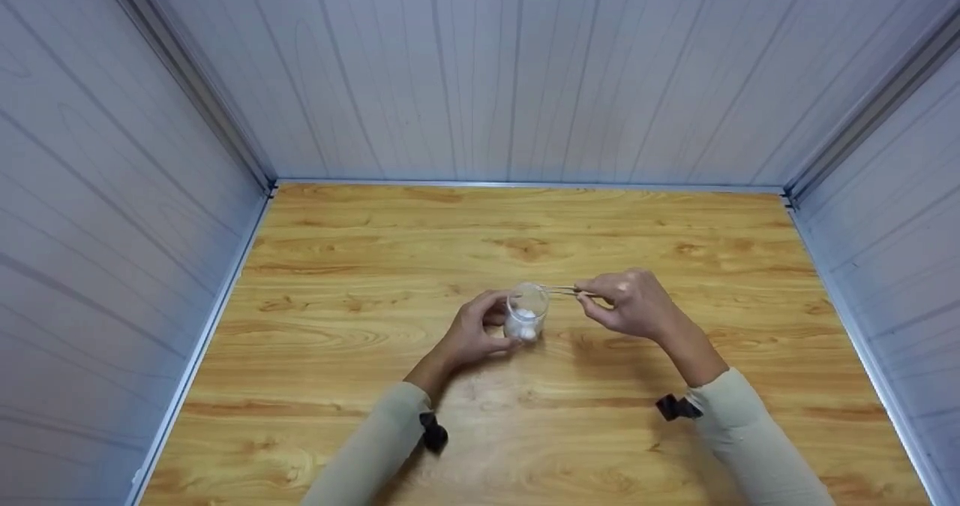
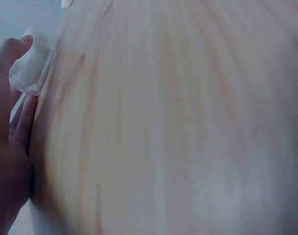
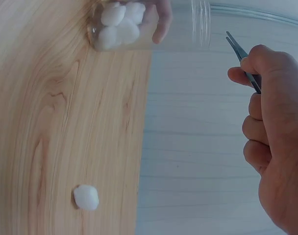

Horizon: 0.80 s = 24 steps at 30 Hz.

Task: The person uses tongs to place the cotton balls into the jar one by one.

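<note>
A clear glass jar (image 1: 527, 312) stands upright on the wooden table, with several white cotton balls (image 3: 120, 22) at its bottom. My left hand (image 1: 476, 329) grips the jar from the left, its thumb on the near side. Between thumb and fingers, my right hand (image 1: 624, 303) pinches metal tweezers (image 3: 237, 48), which point left toward the jar's mouth. Their tips are slightly apart with nothing between them. In the right wrist view, one loose cotton ball (image 3: 86, 197) lies on the table. The head view does not show it.
The wooden table (image 1: 360, 236) is bounded by pale panel walls (image 1: 480, 78) at the back and both sides. Black straps (image 1: 433, 432) hang from both sleeves near the wrists.
</note>
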Motion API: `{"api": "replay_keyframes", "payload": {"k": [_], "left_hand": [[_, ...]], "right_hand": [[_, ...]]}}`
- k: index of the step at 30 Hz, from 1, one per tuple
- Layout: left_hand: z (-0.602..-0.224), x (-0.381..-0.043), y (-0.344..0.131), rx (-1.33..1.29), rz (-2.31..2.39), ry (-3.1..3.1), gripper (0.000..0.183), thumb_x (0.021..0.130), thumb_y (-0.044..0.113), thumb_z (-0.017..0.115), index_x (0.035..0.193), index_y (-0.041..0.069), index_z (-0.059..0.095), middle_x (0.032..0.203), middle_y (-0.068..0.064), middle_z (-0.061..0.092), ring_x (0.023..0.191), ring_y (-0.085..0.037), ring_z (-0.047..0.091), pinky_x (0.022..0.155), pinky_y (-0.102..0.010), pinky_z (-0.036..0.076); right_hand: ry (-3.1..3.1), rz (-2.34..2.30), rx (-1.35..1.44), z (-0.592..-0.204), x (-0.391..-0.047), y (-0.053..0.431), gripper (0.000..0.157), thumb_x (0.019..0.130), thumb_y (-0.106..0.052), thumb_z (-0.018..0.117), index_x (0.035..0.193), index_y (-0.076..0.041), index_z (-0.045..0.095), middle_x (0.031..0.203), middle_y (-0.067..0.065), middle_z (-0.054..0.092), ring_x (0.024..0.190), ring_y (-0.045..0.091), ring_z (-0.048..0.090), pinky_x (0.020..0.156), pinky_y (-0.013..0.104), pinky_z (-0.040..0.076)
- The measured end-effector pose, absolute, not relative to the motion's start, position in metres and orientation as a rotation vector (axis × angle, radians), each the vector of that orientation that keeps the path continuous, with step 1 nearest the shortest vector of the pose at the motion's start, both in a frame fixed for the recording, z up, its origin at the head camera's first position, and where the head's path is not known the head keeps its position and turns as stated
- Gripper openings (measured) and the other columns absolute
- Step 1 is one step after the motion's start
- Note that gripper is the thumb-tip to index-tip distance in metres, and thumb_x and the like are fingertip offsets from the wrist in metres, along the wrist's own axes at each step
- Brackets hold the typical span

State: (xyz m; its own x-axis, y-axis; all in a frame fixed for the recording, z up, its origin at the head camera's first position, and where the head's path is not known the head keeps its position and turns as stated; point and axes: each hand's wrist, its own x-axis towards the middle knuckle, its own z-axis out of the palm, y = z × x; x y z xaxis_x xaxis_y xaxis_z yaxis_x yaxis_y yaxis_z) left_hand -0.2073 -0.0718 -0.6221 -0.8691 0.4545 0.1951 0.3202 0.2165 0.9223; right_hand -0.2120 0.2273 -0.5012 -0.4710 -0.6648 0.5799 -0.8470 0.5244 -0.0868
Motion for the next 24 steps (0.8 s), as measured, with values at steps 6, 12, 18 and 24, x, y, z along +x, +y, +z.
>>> {"api": "replay_keyframes", "payload": {"k": [6,12,18,24], "left_hand": [[-0.622,-0.207,-0.072,0.757,1.684,2.380,0.069,0.080,0.020,0.087,0.141,0.017,0.056,0.128,-0.007,0.063,0.115,-0.020,0.067,0.096,-0.030,0.061],[-0.621,-0.207,-0.073,0.763,1.659,2.404,0.069,0.081,0.022,0.086,0.143,0.017,0.055,0.131,-0.008,0.061,0.115,-0.023,0.066,0.096,-0.033,0.061],[-0.621,-0.208,-0.074,0.774,1.671,2.408,0.070,0.081,0.022,0.086,0.144,0.018,0.054,0.130,-0.009,0.062,0.115,-0.022,0.066,0.095,-0.032,0.061],[-0.622,-0.207,-0.074,0.782,1.683,2.407,0.069,0.081,0.021,0.086,0.142,0.021,0.055,0.127,-0.008,0.063,0.113,-0.020,0.066,0.095,-0.030,0.061]], "right_hand": [[-2.293,0.468,1.197,-0.501,-0.214,0.238,0.018,0.082,-0.012,0.079,0.100,-0.011,0.081,0.080,0.005,0.080,0.049,0.008,0.063,0.044,0.026,0.051],[-2.305,0.456,1.189,-0.501,-0.215,0.247,0.019,0.082,-0.012,0.080,0.100,-0.010,0.081,0.083,0.006,0.080,0.054,0.010,0.068,0.046,0.027,0.054],[-2.297,0.431,1.186,-0.506,-0.218,0.254,0.019,0.080,-0.012,0.081,0.100,-0.011,0.080,0.081,0.005,0.080,0.055,0.011,0.069,0.046,0.028,0.055],[-2.301,0.413,1.178,-0.509,-0.218,0.261,0.020,0.080,-0.012,0.081,0.099,-0.011,0.080,0.080,0.005,0.080,0.057,0.012,0.070,0.047,0.028,0.055]]}}
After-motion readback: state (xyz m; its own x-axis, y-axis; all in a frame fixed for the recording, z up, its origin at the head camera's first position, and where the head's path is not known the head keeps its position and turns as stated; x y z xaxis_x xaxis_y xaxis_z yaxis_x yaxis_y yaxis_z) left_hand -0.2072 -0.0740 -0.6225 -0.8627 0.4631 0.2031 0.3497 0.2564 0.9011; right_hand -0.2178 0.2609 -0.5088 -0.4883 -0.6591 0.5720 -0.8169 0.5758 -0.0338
